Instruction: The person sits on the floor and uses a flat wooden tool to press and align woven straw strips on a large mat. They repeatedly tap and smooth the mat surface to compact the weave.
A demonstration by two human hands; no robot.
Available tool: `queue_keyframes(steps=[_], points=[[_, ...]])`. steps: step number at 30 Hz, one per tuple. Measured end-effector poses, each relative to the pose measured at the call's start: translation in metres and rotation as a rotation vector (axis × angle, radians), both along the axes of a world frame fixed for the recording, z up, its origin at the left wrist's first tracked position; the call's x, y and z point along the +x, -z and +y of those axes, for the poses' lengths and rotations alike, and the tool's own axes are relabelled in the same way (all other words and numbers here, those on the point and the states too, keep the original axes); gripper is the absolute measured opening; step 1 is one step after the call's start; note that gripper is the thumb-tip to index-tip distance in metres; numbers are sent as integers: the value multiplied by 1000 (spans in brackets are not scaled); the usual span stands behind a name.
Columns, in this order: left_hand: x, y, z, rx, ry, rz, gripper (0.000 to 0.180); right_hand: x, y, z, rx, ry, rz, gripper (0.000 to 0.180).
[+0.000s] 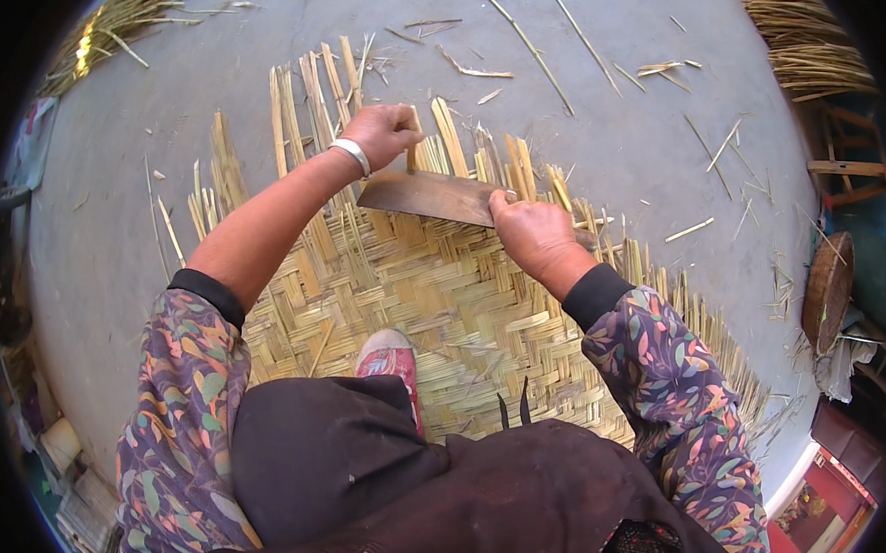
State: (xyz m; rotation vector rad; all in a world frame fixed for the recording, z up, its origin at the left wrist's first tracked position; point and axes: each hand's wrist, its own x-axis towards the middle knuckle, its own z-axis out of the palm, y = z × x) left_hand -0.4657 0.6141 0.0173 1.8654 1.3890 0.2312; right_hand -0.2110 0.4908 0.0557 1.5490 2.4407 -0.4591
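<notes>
A woven mat of flat, straw-coloured strips (pixel 434 297) lies on the floor, its loose strip ends fanning out at the far edge. My right hand (pixel 536 234) is closed round one end of a wide, dark metal blade (pixel 429 195), thumb on top. The blade lies across the base of the loose ends, its broad end pointing left. Just past it, my left hand (pixel 383 134) pinches an upright strip (pixel 413 156) between thumb and fingers. A white band circles my left wrist.
My red shoe (pixel 392 364) stands on the mat. Loose stalks (pixel 526 42) and scraps litter the grey floor. Stalk bundles (pixel 801 27) lie at far right and far left. A wooden stool (pixel 848 160) and a round basket (pixel 828 291) stand along the right side.
</notes>
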Motion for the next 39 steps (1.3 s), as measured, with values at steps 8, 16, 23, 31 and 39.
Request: queue_keyframes(steps=[8,16,23,31,39], points=[[64,-120,75,22,48,-453,42,-16,-5,3,-19,18,-27,23],[-48,-23,39,344,696,886,62,14,-29,-68,-36,-65,15,29],[-39,-48,10,293,921,897,58,23,-24,-76,-241,10,51,57],[-27,-14,39,417,1166,1059,13,18,-45,-66,-161,-80,24,47],[-30,-14,50,239,1270,1101,16,-13,-78,-29,-38,-164,-15,42]])
